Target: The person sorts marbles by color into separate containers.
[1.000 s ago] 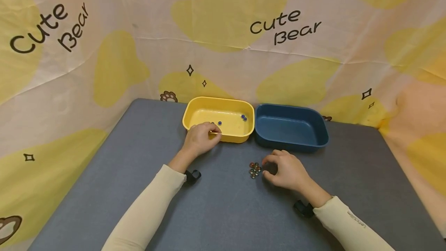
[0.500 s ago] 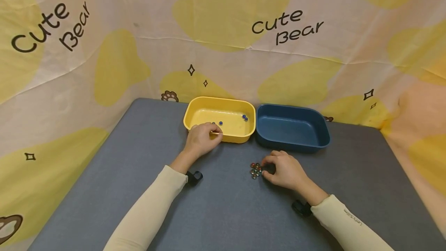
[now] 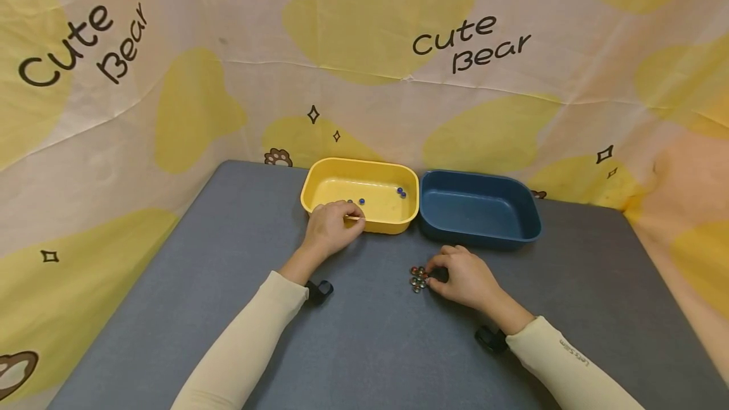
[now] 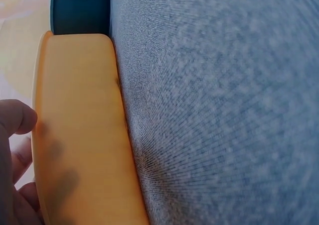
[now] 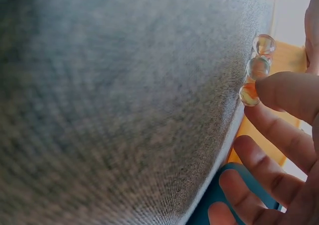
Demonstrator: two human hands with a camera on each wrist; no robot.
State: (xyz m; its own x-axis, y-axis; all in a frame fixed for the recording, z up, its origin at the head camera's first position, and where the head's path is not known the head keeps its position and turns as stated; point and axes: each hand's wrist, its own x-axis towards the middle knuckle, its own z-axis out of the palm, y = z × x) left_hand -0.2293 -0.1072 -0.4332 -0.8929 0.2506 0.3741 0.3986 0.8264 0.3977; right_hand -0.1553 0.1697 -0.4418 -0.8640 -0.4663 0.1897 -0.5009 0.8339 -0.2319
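Note:
My left hand [image 3: 333, 228] grips the front rim of a yellow bin [image 3: 378, 226], thumb on the near side and fingers over the edge. In the left wrist view the thumb [image 4: 20, 116] touches that rim. Several small blue marbles [image 3: 361, 202] lie inside the bin. A cluster of clear marbles [image 3: 417, 281] with coloured swirls sits on the grey table. At its right edge is my right hand [image 3: 464, 276]. In the right wrist view its thumb and index fingertips pinch an orange-swirled marble [image 5: 249, 94]; the other fingers spread loosely.
A dark blue bin [image 3: 481, 233] stands right of the yellow one, their sides touching or nearly so. Behind both hangs a printed cloth [image 3: 364, 112]. The grey table [image 3: 364, 340] stretches toward me.
My right thumb and index finger have moved slightly left and closed in on the marble at the cluster's edge. The left hand keeps its place on the bin rim.

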